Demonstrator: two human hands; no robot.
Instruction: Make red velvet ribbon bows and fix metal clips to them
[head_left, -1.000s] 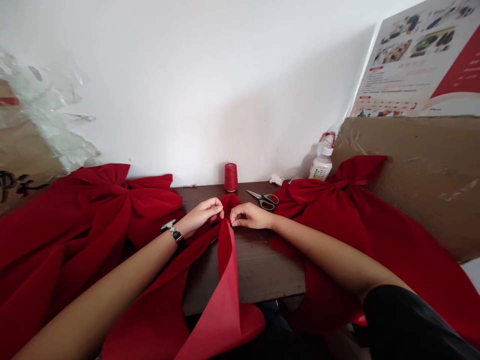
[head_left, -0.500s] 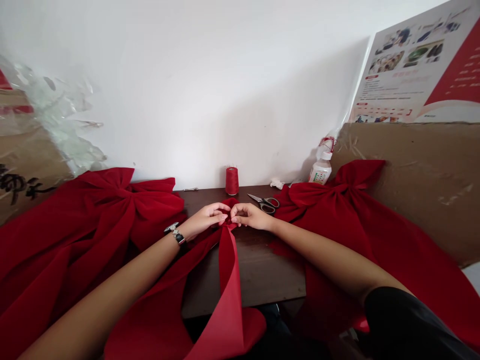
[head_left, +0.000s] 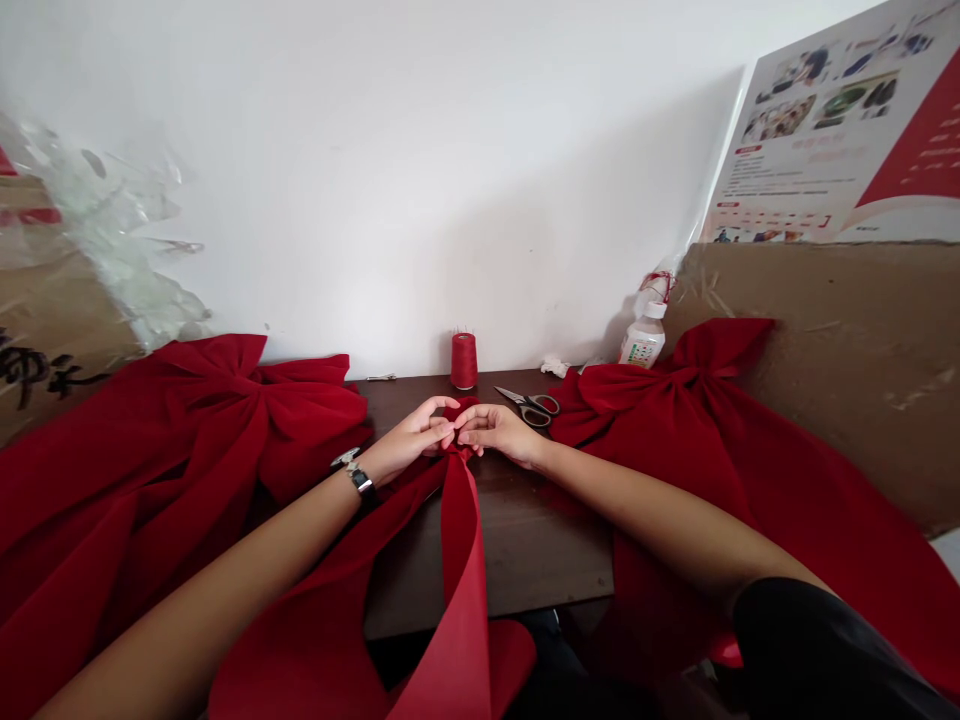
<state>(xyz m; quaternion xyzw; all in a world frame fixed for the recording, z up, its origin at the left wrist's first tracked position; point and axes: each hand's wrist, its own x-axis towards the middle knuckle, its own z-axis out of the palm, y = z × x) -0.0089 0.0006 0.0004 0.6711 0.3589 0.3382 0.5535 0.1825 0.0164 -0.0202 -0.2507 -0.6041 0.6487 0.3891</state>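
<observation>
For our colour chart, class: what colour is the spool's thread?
The thread is red, clearest in the head view.

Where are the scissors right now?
Head view, right of centre: the scissors lie on the dark table just beyond the right hand, between the red thread spool and the right-side red bow.

matt velvety cloth ribbon [head_left: 459,520], smooth wood-look table [head_left: 551,560] with faint sheen, metal-bladed scissors [head_left: 527,402], smooth plastic bottle [head_left: 643,340]

Dk brn tbl [head_left: 547,560] agst white wall [head_left: 337,200]
</observation>
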